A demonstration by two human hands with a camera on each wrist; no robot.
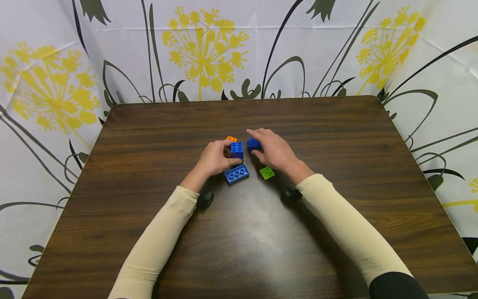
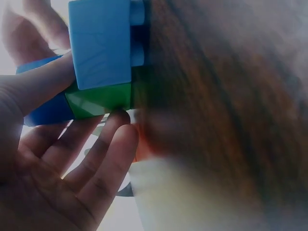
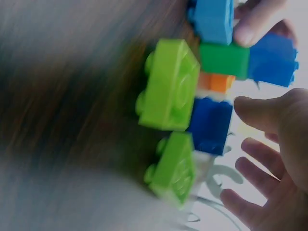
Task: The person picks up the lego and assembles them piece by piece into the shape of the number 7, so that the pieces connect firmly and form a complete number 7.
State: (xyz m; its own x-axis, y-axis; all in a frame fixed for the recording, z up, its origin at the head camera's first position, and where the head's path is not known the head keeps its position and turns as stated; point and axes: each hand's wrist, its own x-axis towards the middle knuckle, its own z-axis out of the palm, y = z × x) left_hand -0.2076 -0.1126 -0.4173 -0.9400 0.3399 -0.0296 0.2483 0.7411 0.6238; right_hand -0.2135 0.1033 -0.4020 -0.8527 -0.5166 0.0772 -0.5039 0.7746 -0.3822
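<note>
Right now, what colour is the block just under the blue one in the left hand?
Green. The lower block shows best in the right wrist view.
</note>
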